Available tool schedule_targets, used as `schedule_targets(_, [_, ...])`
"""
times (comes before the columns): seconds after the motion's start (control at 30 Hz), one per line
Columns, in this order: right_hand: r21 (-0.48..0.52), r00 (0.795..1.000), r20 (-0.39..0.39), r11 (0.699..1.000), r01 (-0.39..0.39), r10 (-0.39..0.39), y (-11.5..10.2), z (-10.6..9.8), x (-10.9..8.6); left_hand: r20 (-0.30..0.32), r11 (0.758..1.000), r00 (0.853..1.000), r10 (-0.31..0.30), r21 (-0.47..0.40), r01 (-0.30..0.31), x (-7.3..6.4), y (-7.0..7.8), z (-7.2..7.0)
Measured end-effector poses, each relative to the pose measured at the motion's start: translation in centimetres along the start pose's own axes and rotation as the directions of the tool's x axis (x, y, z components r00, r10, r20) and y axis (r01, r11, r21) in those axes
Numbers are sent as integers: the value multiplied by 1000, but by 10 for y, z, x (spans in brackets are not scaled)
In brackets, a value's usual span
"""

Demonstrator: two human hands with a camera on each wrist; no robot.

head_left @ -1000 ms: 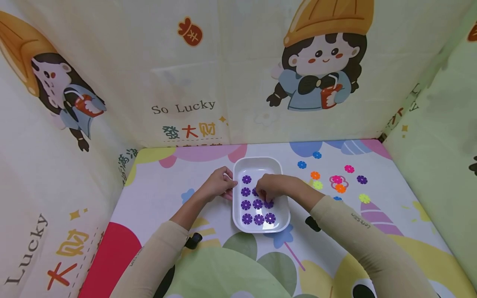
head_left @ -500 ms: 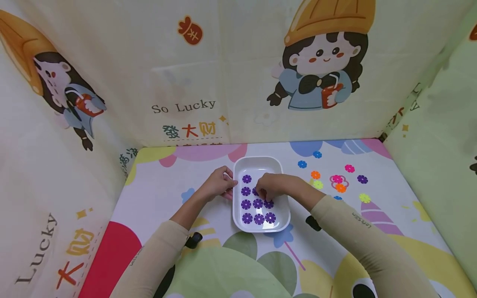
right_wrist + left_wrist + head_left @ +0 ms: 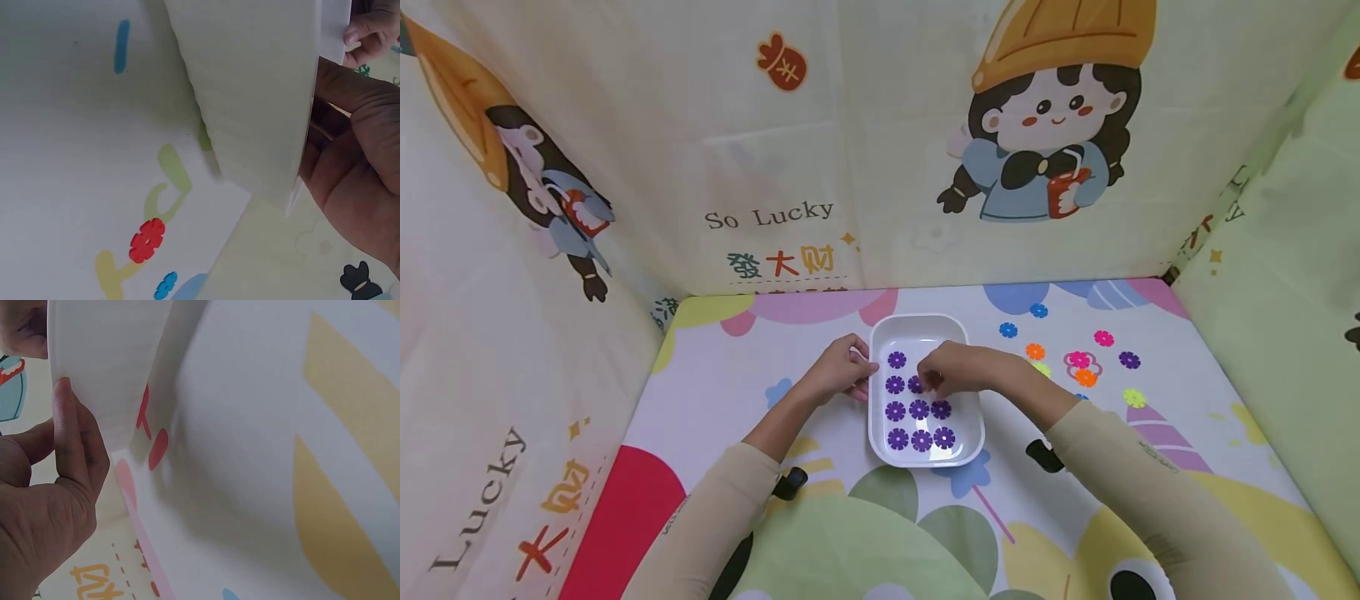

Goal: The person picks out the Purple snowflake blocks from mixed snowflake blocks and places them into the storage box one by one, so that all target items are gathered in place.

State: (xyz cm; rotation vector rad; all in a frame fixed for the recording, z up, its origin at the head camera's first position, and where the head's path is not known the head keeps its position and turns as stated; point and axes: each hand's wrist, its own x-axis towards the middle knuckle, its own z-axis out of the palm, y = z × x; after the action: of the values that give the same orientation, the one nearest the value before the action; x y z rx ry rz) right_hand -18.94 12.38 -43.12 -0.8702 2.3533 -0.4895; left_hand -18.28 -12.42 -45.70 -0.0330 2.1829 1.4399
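A white tray [image 3: 925, 457] sits mid-table in the head view, with purple flower-shaped discs [image 3: 919, 409] laid in rows inside. My left hand [image 3: 842, 369] pinches the tray's left rim, thumb on top; in the left wrist view its fingers [image 3: 67, 434] lie against the outer wall. My right hand [image 3: 955, 368] reaches over the right rim into the tray, fingers bent down beside a purple disc in the second row from the back. The tray wall hides those fingertips in the right wrist view, and I cannot tell whether they hold a disc.
Right of the tray, loose discs lie scattered on the patterned tablecloth [image 3: 820, 325]: blue [image 3: 1008, 331], orange [image 3: 1035, 352], pink [image 3: 1103, 338], yellow [image 3: 1134, 398] and one purple disc [image 3: 1129, 360]. Printed cloth walls [image 3: 880, 167] rise behind and at both sides.
My right hand has shifted slightly right and its forearm has swung outward, uncovering more of the purple discs near the fingers. My left hand stays on the rim.
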Motion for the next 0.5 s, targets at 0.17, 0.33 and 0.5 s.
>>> schedule_targets(0.17, [86, 993, -101, 994, 70, -62, 7, -2, -15, -5, 1000, 1000, -6, 0, 6, 0, -1, 0])
schedule_targets(0.33, [146, 968, -244, 985, 90, -53, 11, -8, -37, -7, 1000, 1000, -12, 4, 12, 0, 0, 1])
schedule_targets(0.5, [156, 917, -399, 984, 90, -20, 20, -12, -62, -5, 1000, 1000, -19, 3, 19, -1, 0, 1])
